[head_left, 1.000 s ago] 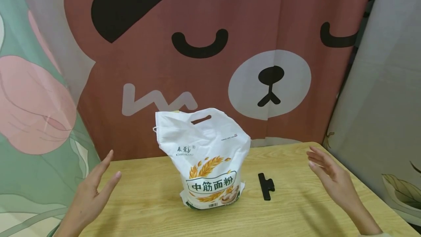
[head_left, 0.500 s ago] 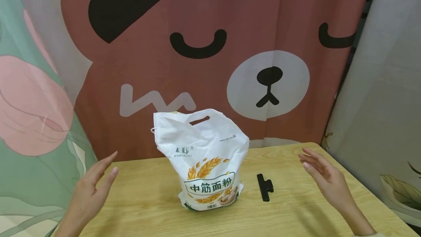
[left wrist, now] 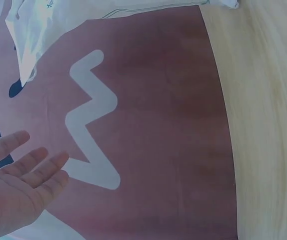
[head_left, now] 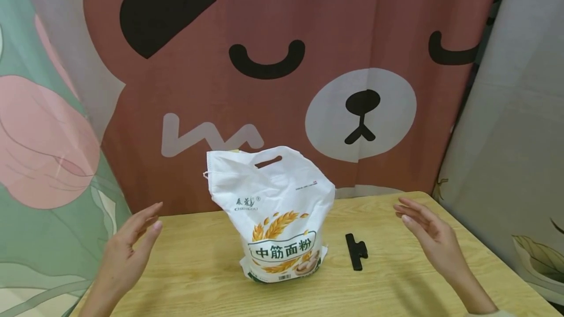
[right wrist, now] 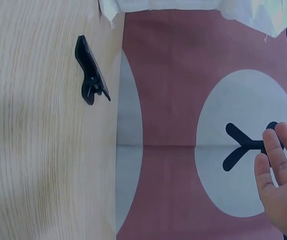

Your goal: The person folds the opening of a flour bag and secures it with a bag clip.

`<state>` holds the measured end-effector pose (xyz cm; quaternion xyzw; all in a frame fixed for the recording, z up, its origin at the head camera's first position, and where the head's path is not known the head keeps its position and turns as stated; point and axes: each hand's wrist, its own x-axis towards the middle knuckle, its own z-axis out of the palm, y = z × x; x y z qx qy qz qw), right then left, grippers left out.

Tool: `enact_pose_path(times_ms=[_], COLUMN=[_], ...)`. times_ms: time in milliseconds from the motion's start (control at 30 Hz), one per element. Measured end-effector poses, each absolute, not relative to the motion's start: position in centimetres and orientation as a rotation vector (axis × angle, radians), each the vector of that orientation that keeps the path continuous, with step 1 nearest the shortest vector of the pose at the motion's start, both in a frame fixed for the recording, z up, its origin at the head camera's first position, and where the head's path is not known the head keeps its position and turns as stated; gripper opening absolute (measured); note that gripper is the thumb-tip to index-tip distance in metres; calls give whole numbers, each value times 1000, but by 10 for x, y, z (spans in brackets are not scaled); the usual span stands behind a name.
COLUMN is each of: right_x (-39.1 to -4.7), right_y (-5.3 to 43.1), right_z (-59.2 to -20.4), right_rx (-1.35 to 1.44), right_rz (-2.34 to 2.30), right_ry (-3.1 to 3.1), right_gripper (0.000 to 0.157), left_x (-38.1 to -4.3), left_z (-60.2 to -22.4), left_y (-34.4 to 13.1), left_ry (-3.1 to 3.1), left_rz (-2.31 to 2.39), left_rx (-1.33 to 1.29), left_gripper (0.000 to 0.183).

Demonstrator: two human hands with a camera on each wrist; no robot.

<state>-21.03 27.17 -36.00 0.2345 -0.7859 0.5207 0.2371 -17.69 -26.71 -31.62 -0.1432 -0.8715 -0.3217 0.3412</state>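
Note:
A white flour bag (head_left: 277,219) with wheat ears printed on it stands upright at the middle of the table, a handle slot cut in its top. Just right of it lies a black bag clip (head_left: 356,252), also seen in the right wrist view as a black clip (right wrist: 91,72) on the wood. My left hand (head_left: 128,253) hovers left of the bag, fingers loosely extended, holding nothing. On the other side my right hand (head_left: 434,243) is raised beyond the clip, fingers relaxed, likewise holding nothing. Both hands are apart from the bag.
The wooden table (head_left: 361,292) has its right edge running down toward the lower right. Behind it hangs a reddish-brown bear curtain (head_left: 198,92), with a green patterned curtain (head_left: 57,238) at left and a grey one (head_left: 520,126) at right.
My right hand has drifted slightly left, toward the bag. The left hand's fingers have bent a little and shifted slightly right. The bag and clip stay in place.

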Motion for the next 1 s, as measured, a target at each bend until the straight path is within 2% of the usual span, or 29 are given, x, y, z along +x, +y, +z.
enact_pose_path(times_ms=[700,1000], right_x=[-215,-216], right_y=[257,253], right_z=[-361,-358], right_rx=[644,667], right_rz=[1498,1539], right_ry=[-2138,-2134], right_gripper=[37,36], left_x=[-179,-180], left_z=[-303,-297], left_y=[-263,-262], left_ry=[-2244,-2229], left_rz=[-822,-780], left_rx=[-432,-447], left_gripper=[49,45])
